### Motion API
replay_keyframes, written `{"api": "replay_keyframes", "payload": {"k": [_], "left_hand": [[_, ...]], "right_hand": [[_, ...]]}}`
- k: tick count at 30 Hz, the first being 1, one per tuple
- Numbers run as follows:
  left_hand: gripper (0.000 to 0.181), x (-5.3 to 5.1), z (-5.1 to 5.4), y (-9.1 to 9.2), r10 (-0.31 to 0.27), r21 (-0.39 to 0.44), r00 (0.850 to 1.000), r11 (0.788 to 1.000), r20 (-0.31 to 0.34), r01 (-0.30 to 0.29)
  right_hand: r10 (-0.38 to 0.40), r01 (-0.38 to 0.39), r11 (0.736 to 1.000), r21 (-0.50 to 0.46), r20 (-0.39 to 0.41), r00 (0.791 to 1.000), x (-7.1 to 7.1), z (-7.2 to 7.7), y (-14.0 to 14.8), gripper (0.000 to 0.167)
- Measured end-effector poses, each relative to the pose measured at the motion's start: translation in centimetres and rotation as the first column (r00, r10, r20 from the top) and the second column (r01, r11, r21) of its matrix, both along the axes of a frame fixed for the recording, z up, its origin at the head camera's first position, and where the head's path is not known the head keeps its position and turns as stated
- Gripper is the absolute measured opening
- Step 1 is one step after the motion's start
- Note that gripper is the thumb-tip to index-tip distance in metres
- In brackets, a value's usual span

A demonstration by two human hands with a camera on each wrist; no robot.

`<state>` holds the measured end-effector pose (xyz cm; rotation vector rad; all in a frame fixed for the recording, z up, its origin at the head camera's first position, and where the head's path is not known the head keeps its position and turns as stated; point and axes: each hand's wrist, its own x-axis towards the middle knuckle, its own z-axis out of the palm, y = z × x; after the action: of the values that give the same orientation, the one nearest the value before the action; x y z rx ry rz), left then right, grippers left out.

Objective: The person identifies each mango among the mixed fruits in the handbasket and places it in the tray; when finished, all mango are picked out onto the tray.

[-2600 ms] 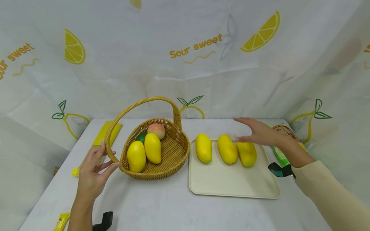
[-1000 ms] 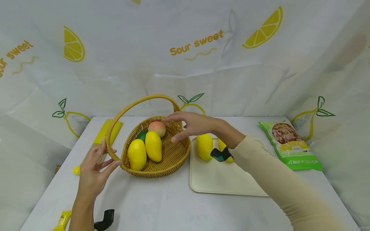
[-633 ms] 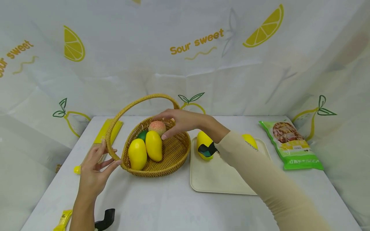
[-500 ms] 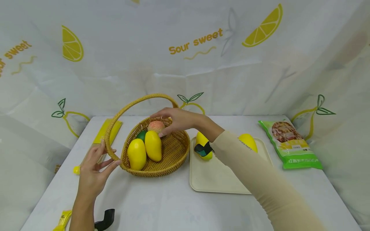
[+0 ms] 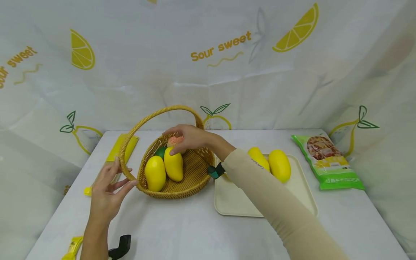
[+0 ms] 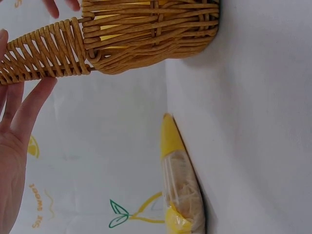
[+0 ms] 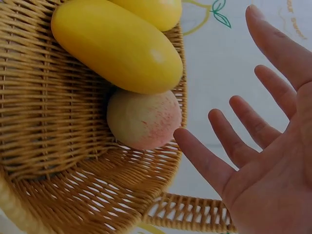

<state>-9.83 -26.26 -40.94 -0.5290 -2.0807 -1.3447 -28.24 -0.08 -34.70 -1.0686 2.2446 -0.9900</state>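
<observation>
Long clear pack with yellow ends (image 5: 117, 148), pale contents: flat on the white tabletop (image 5: 169, 231), just beyond the left fingers (image 5: 110, 171), partly hidden behind them. Small yellow packet (image 5: 73, 247) nearer the camera than the left fingers and off to their left, cut by the frame edge. Green food bag (image 5: 328, 162), reddish-brown food picture, yellow band: well right of the right fingers (image 5: 178, 129). White backdrop sheet (image 5: 146, 79) beyond both sets of fingers; lemon prints, "Sour sweet" lettering above finger level.

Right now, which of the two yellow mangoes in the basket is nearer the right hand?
The mango beside the peach; in the head view the right hand overlaps its top. The other mango sits farther left, uncovered.
</observation>
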Motion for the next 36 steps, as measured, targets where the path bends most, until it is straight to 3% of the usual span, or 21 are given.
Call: {"api": "replay_keyframes", "payload": {"k": [9,24,36], "left_hand": [[0.094,0.0,0.1,0.1,0.016,-0.016,1.0,1.0,-0.009,-0.016],[0.093,0.1,0.0,0.1,0.034,-0.022,0.999,0.999,0.001,-0.034],[0.083,-0.1,0.0,0.1,0.008,0.001,1.0,1.0,-0.011,-0.008]], "right_hand": [[-0.02,0.017,0.998,0.055,0.054,0.998,0.2,-1.1,-0.9,0.07],[-0.036,0.03,0.993,0.114,0.051,0.998,0.0,-2.0,-2.6,0.066],[-0.017,0.027,0.981,0.193,-0.054,0.998,-0.2,-3.1,-2.9,0.059]]}}
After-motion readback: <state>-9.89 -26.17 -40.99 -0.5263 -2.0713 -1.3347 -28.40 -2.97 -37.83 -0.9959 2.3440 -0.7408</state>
